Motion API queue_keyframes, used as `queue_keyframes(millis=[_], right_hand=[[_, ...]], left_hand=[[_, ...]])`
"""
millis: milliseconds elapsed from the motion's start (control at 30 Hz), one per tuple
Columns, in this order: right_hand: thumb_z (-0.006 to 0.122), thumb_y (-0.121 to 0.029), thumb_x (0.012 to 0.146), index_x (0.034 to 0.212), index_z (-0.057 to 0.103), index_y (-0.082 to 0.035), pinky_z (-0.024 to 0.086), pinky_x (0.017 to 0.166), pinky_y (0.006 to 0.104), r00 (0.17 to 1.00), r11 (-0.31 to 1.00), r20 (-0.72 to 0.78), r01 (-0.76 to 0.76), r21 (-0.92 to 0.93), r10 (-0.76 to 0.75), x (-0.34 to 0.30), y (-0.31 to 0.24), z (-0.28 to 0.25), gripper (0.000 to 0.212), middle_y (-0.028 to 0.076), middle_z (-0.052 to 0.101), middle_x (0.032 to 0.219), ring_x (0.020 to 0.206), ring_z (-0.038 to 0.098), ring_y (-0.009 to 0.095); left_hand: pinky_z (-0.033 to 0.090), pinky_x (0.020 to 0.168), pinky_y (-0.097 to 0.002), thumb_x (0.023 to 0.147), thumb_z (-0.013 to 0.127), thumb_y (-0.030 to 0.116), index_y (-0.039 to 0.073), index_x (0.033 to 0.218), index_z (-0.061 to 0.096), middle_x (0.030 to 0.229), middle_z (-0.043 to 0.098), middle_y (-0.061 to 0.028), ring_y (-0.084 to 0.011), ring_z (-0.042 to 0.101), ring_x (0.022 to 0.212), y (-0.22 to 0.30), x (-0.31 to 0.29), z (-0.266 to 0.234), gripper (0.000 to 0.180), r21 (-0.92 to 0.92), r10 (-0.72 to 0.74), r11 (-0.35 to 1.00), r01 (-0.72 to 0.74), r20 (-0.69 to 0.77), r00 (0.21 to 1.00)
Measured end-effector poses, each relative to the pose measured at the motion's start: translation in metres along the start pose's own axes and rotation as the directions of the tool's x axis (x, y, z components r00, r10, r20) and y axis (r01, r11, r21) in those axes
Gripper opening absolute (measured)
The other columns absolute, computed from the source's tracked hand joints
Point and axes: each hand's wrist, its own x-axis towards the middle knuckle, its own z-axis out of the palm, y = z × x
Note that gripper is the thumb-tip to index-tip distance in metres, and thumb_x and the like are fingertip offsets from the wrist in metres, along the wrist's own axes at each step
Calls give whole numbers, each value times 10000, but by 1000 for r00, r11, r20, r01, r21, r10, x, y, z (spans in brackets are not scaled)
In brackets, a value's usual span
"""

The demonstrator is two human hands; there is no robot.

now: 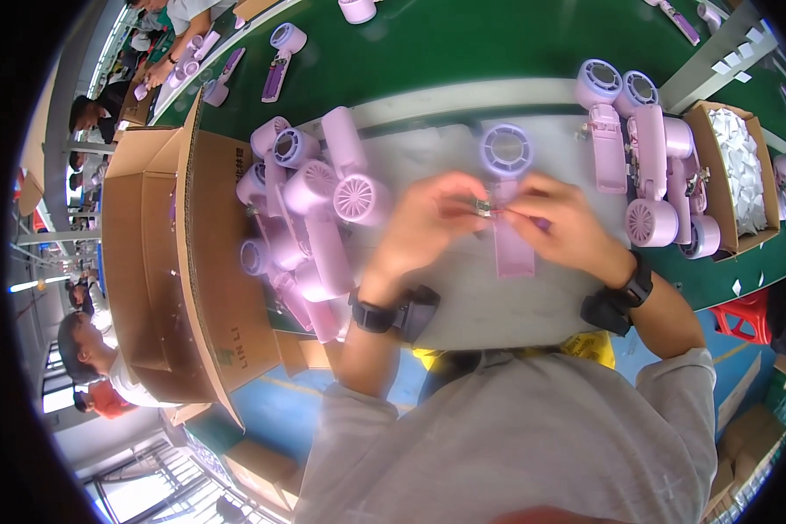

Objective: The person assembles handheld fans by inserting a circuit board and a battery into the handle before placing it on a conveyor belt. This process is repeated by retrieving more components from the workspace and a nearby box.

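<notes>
In front of me on the pale work mat [437,297] lies a pink handheld fan [514,249], its round purple-rimmed head [506,150] pointing away and its handle toward me. Above the upper handle, my left hand [430,220] pinches a small green circuit board [482,208] between thumb and fingers. My right hand [561,218] is closed close beside it, fingertips meeting near the board. Thin reddish wire seems to run between them. A small dark purple piece shows under the right fingers; what that hand grips is too small to tell.
Pink fan bodies [327,196] are heaped at left beside an open cardboard box [192,262]. More fan parts [651,157] lie at right, next to a carton [738,175] of small white pieces. Across the green conveyor [428,44], scattered fan parts lie; co-workers sit far left.
</notes>
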Motion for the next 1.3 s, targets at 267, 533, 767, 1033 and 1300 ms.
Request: queue_keyframes(millis=[267,533,767,1033,1300], right_hand=[[676,-10,835,922,698,-4,430,534,302,1000,1000,8,-17,-3,17,1,-3,-1,90,79,557,818,599,541,171],[669,-7,838,904,670,8,454,552,335,998,990,4,68,-120,-68,-1,0,2,68,105,579,849,627,575,230],[700,-9,804,1057,608,-14,521,666,351,988,993,-126,-96,-74,87,0,-9,7,269,136,609,928,764,641,282],[755,-22,751,1104,607,-32,535,709,346,990,991,-141,-19,-131,1,1,-6,6,383,139,617,990,825,644,294],[772,-34,741,1080,637,-28,533,683,328,982,994,-187,-41,-106,21,2,-4,7,365,125,626,975,793,639,259]], left_hand=[[550,798,-255,830,699,-94,3,1050,574,1021,670,-65,-121,660,904,3,1,4,271,-24,-9,1000,8,-42,999],[540,798,-254,826,672,-110,2,1115,599,1027,672,-58,-94,627,888,2,0,7,318,16,10,1000,-9,-60,998],[535,783,-261,817,610,-123,-13,1190,618,1045,667,-58,-117,621,891,-4,4,13,389,204,243,951,-232,-28,970],[556,815,-270,809,633,-108,-33,1151,654,1052,676,-78,-129,647,914,0,1,16,351,187,164,972,-143,-100,981],[593,710,-269,801,658,-99,-27,1064,705,939,706,-94,-154,700,836,0,1,18,276,330,239,927,-179,-151,959]])
